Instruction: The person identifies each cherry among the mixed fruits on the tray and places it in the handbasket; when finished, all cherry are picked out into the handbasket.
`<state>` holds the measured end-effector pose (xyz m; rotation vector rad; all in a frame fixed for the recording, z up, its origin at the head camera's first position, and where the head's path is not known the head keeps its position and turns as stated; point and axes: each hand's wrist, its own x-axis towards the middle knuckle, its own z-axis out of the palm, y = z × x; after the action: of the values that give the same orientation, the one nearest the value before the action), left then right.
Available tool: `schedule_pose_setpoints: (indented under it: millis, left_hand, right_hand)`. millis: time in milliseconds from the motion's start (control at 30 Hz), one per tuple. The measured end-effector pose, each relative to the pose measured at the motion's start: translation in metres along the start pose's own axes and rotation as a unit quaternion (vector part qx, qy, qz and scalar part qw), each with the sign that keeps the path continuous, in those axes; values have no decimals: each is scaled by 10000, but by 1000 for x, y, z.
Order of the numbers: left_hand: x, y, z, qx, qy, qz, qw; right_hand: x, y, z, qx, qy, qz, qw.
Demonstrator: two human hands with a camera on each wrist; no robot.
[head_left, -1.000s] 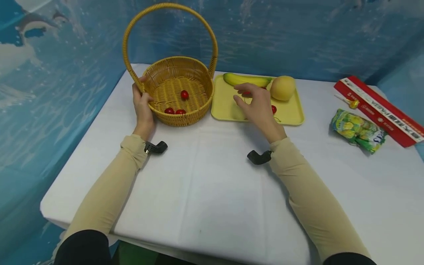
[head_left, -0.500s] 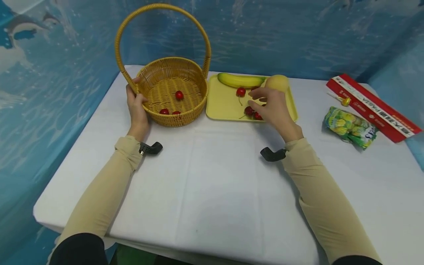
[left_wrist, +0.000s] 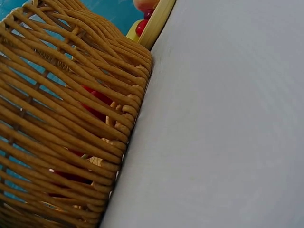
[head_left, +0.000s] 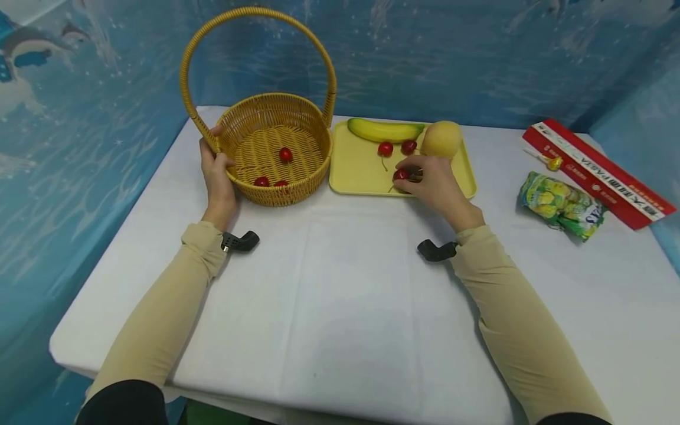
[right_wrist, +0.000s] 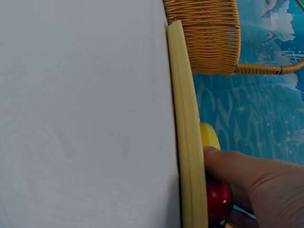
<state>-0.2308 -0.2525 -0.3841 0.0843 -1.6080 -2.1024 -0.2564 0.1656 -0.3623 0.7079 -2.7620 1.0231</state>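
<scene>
My left hand (head_left: 216, 180) grips the side of a yellow wicker basket (head_left: 316, 183) where its tall handle joins the rim. Three red cherries (head_left: 285, 154) lie inside; the weave partly hides them in the left wrist view. To the right, my right hand (head_left: 438, 183) is low over a yellow tray (head_left: 350, 171), thumb and fingers curled around a cherry (head_left: 401, 175) near the front rim. That cherry (right_wrist: 218, 202) shows beside the thumb in the right wrist view. Two more cherries (head_left: 385, 149) lie behind the hand. My palm hides part of the tray.
A banana (head_left: 385, 130) lies along the tray's back edge, with a round yellow-orange fruit (head_left: 442, 139) next to it. Farther right on the white table (head_left: 350, 295) are a red pasta box (head_left: 600, 174), a green packet (head_left: 562, 203) and a gold-wrapped lollipop (head_left: 554, 163).
My right hand has moved right across the tray, then lowered, its fingers closing around a front cherry. The left hand keeps its grip on the basket. The head view has shifted slightly.
</scene>
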Motion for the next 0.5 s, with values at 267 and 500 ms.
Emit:
schedule_pose_setpoints:
  millis: [267, 500]
  left_hand:
    - [0, 1, 0, -78, 22, 5, 10000]
    - [0, -1, 0, 11, 18, -7, 10000]
  right_hand:
    - [1, -4, 8, 300, 619, -65, 9976]
    - [2, -6, 17, 363, 1086, -386, 9927]
